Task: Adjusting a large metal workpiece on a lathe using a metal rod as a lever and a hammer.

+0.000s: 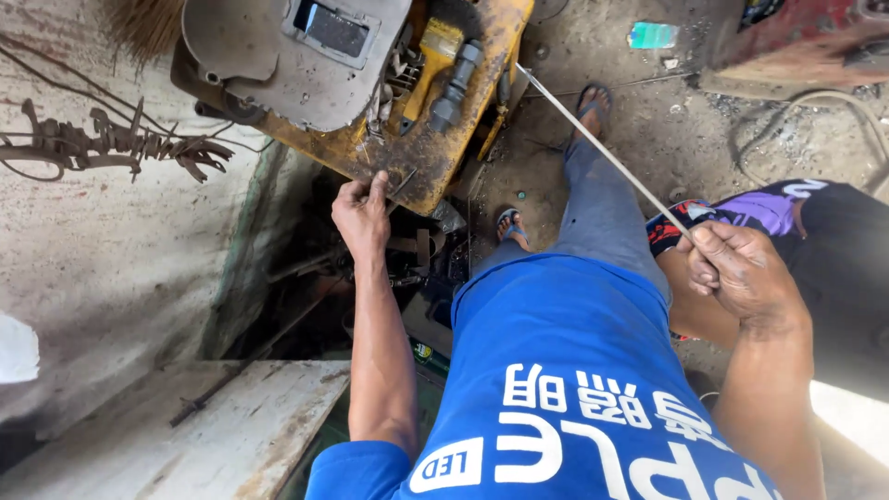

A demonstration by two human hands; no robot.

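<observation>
My right hand (pixel 741 268) is closed around the near end of a thin, straight metal rod (pixel 593 139). The rod slants up and left to the corner of a rusty yellow metal box (pixel 421 162). My left hand (pixel 363 211) reaches forward and pinches the box's near rim, fingers together. What else it pinches is too small to tell. Inside the box lie a grey welding mask (pixel 296 56), a yellow-handled brush (pixel 435 51) and a grey tool (pixel 454 88). My blue shirt and grey trouser leg fill the lower middle of the view.
Another person in dark clothes with a purple patterned cloth (pixel 815 231) sits close on my right. My sandalled feet (pixel 511 227) stand on the dirt floor. Twisted scrap metal (pixel 120 148) lies on the concrete at left, a worn plank (pixel 241 426) below. A cable (pixel 833 106) loops at top right.
</observation>
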